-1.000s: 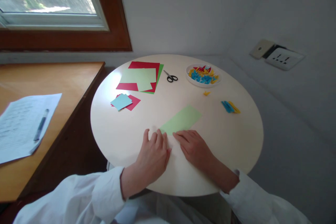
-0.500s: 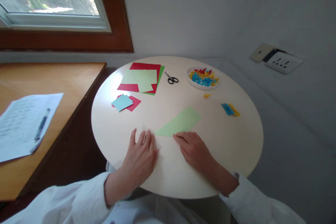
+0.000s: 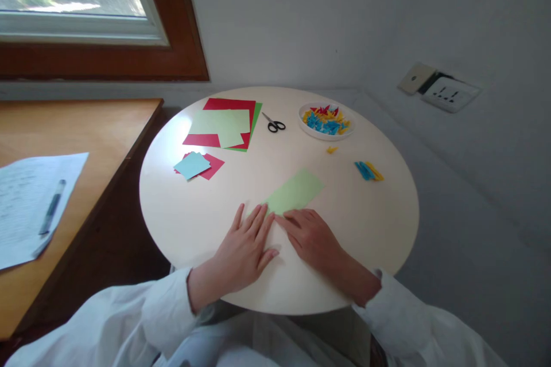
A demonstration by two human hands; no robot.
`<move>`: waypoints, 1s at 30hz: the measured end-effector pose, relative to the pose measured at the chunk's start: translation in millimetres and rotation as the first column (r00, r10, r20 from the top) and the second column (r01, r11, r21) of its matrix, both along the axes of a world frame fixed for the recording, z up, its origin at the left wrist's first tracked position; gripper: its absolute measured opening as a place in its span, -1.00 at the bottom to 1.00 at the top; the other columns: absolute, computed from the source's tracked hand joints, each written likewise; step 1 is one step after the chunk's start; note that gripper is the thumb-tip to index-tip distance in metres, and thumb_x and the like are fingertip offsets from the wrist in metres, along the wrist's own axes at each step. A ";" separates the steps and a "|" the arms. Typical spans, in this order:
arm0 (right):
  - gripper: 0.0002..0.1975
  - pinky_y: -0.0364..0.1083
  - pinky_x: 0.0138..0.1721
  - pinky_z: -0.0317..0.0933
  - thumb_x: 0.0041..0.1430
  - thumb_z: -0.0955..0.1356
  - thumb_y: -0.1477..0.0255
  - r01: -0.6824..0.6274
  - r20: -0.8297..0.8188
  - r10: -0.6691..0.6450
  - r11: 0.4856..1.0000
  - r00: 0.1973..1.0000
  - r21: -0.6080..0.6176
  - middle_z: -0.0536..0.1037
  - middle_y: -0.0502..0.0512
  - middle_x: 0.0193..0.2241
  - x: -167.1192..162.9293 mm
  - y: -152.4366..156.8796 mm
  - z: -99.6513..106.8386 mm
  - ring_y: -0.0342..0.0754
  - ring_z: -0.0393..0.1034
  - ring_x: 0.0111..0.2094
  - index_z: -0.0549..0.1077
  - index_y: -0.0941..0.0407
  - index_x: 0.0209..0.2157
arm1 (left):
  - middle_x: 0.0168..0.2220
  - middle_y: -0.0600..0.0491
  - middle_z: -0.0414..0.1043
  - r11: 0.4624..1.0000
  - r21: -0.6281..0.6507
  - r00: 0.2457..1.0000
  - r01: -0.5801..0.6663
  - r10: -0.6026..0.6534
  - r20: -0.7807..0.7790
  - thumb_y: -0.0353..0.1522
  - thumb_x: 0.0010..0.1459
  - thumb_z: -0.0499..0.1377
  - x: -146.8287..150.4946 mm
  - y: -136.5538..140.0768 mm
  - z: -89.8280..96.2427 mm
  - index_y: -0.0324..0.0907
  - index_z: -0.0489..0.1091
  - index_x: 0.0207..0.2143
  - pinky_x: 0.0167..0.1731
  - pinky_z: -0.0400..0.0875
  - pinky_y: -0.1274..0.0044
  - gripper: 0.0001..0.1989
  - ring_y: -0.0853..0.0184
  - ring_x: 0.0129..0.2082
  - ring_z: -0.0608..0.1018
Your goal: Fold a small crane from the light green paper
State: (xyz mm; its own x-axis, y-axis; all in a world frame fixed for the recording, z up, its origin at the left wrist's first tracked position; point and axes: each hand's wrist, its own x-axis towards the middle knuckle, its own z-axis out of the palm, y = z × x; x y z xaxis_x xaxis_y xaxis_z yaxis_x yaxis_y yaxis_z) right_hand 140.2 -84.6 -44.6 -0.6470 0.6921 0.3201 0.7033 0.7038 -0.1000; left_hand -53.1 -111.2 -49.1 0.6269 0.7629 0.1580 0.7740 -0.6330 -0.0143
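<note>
A light green sheet of paper (image 3: 297,188) lies slanted on the white round table (image 3: 206,223) in front of me. My left hand (image 3: 247,241) rests palm down with its fingers stretched and the thumb spread, its fingertips on the paper's left end, partly hiding it. My right hand (image 3: 312,235) lies at the paper's near edge. Its index finger reaches toward my left fingertips, while the other fingers bend slightly over the edge. Neither hand grips the paper; both touch it from above.
Scissors (image 3: 274,124) lie at the back, beside red and green sheets (image 3: 228,104). Small cut squares (image 3: 191,165) are at left. A white dish (image 3: 329,136) of colourful folded pieces stands back right, near a yellow piece (image 3: 332,149) and blue and yellow strips (image 3: 365,170).
My left hand has moved right and forward from beside the paper onto its left end, fingers flatter and thumb out. My right index finger now points more to the left. The view has shifted slightly.
</note>
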 end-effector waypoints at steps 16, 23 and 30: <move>-0.72 0.01 -0.12 0.22 0.17 0.20 0.62 0.026 -0.011 -0.025 0.997 1.000 0.070 0.53 0.20 -0.10 26.0 -4.4 -8.1 0.02 0.37 -0.07 0.45 0.19 -0.16 | 0.20 -0.17 0.17 1.000 0.000 0.999 -0.023 0.023 0.027 -0.18 0.30 -0.17 -1.3 0.4 1.1 -0.30 0.11 0.19 0.22 -0.16 0.14 -0.47 0.11 0.24 0.14; -0.73 0.01 -0.11 0.25 0.18 0.20 0.59 0.030 -0.110 -0.026 0.999 0.994 0.030 0.55 0.16 -0.16 30.7 -1.9 -5.5 -0.02 0.40 -0.14 0.47 0.14 -0.19 | 0.18 -0.19 0.20 0.999 -0.031 0.997 -0.018 0.021 0.071 -0.21 0.30 -0.16 -1.3 2.5 3.0 -0.31 0.15 0.17 0.22 -0.14 0.12 -0.50 0.11 0.24 0.16; -0.66 0.09 0.02 0.19 0.24 0.18 0.45 0.195 -0.032 -0.195 0.981 0.980 0.014 0.42 0.28 0.03 37.9 6.1 -9.7 0.06 0.29 0.04 0.38 0.20 0.00 | 0.12 -0.22 0.27 0.994 -0.112 0.993 0.014 -0.001 0.118 -0.31 0.30 -0.14 -3.1 16.5 10.1 -0.30 0.27 0.03 0.19 -0.03 0.11 -0.62 0.13 0.18 0.25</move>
State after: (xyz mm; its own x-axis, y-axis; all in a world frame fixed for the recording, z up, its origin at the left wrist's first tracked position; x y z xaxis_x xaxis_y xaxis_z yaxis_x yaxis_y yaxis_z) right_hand 178.1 -78.5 -54.3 -0.4899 0.7984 0.3500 0.8242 0.5550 -0.1126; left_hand -56.3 -94.6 -39.0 0.6148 0.7754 0.1442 0.7613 -0.6312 0.1481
